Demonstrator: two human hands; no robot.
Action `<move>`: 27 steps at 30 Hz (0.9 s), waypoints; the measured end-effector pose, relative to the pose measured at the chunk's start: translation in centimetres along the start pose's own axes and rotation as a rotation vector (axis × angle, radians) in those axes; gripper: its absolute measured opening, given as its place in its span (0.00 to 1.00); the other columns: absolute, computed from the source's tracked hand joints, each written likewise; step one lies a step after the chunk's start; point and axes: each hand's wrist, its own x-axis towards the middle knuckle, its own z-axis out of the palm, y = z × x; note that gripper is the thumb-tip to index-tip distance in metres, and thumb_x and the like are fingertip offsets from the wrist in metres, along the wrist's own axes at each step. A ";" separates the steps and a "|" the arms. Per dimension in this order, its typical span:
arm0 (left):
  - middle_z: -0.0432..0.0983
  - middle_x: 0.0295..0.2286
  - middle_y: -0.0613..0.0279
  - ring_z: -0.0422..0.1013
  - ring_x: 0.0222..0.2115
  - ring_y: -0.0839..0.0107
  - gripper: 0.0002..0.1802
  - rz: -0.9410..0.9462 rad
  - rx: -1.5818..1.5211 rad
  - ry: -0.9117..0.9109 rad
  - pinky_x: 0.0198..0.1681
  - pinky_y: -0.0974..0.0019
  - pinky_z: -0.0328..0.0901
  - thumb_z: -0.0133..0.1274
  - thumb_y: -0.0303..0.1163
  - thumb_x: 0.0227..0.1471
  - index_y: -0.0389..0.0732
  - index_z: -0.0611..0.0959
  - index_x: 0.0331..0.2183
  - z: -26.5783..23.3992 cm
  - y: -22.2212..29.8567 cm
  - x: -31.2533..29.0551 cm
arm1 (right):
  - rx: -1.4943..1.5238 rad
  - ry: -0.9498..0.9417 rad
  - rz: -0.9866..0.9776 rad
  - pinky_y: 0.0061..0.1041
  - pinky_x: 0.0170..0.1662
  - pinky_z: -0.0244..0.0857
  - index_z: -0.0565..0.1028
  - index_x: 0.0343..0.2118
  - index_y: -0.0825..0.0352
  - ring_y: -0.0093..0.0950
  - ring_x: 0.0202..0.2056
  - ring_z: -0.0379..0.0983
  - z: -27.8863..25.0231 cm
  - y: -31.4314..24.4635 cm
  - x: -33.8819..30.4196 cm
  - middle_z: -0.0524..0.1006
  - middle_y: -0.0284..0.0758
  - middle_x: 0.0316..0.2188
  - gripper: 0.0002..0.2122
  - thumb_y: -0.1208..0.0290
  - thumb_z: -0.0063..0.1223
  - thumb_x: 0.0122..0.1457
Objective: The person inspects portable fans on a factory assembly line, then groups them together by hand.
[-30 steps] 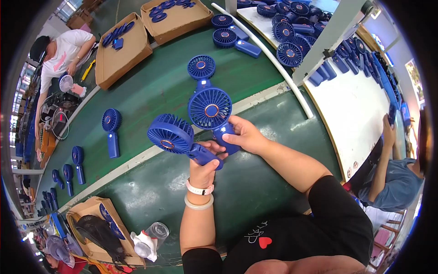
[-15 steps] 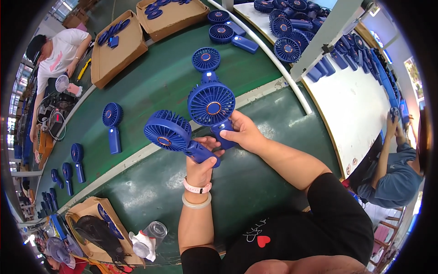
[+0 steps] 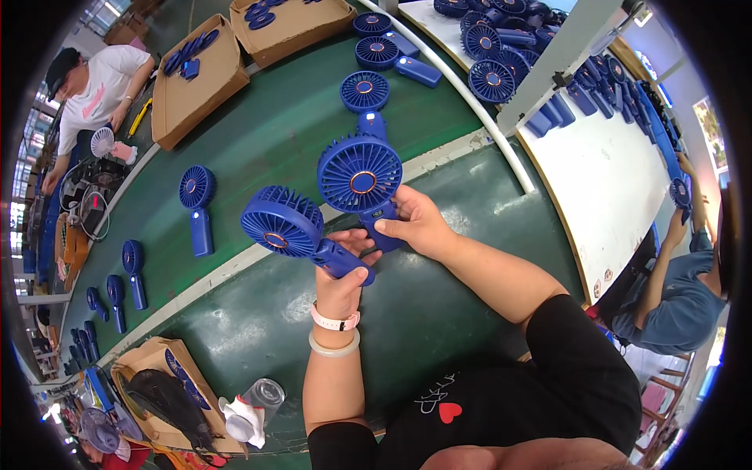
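Observation:
Two blue handheld fans are up in front of me over the green table. My left hand (image 3: 343, 272) is closed around the handle of the left fan (image 3: 283, 222), which tilts to the left with its round head partly edge-on. The right fan (image 3: 360, 182) faces me, with my right hand (image 3: 421, 225) closed on its handle and the thumb on its front. A small display lights up just above that thumb. My left fingertips reach beside the right fan's handle; I cannot tell whether they touch it. Just beyond lies another blue fan (image 3: 364, 94) on the green belt.
More blue fans (image 3: 197, 188) lie along the belt to the left. Cardboard trays (image 3: 200, 90) stand at the far side, near a person in white. A white table (image 3: 591, 184) on the right bears piled fans. At the lower left are a box (image 3: 160, 356) and a clear cup (image 3: 269, 394).
The fans lying on the belt have shifted slightly away and to the right. Both held fans have moved a little left. The right fan's handle now shows lit marks on its display.

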 end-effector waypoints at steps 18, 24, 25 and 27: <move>0.58 0.51 0.49 0.61 0.49 0.55 0.44 -0.056 -0.007 -0.072 0.47 0.49 0.64 0.55 0.31 0.37 0.49 0.55 0.56 0.1 0.4 -0.2 | -0.424 -0.233 -0.150 0.28 0.49 0.59 0.55 0.57 0.69 0.28 0.47 0.63 0.6 0.3 -0.5 0.63 0.39 0.48 0.31 0.74 0.55 0.50; 0.61 0.45 0.50 0.64 0.46 0.56 0.41 -0.083 -0.211 -0.152 0.42 0.48 0.67 0.55 0.29 0.35 0.56 0.61 0.54 -1.1 0.1 -0.5 | -0.542 -0.220 -0.229 0.28 0.48 0.59 0.65 0.50 0.67 0.32 0.46 0.64 1.2 0.0 -0.4 0.64 0.40 0.47 0.20 0.74 0.50 0.52; 0.61 0.45 0.50 0.64 0.46 0.56 0.41 -0.080 -0.207 -0.153 0.42 0.48 0.67 0.55 0.29 0.35 0.56 0.61 0.54 -1.3 0.0 -0.5 | -0.637 -0.165 -0.243 0.28 0.48 0.59 0.69 0.45 0.68 0.33 0.46 0.64 1.2 -0.6 -0.1 0.66 0.41 0.44 0.15 0.75 0.48 0.52; 0.60 0.45 0.51 0.63 0.45 0.57 0.40 -0.042 -0.249 -0.211 0.43 0.48 0.67 0.54 0.28 0.35 0.60 0.63 0.53 -1.5 0.0 -0.4 | -0.915 0.013 -0.342 0.30 0.48 0.59 0.70 0.42 0.68 0.36 0.46 0.64 0.7 -1.8 1.7 0.68 0.42 0.42 0.13 0.76 0.48 0.52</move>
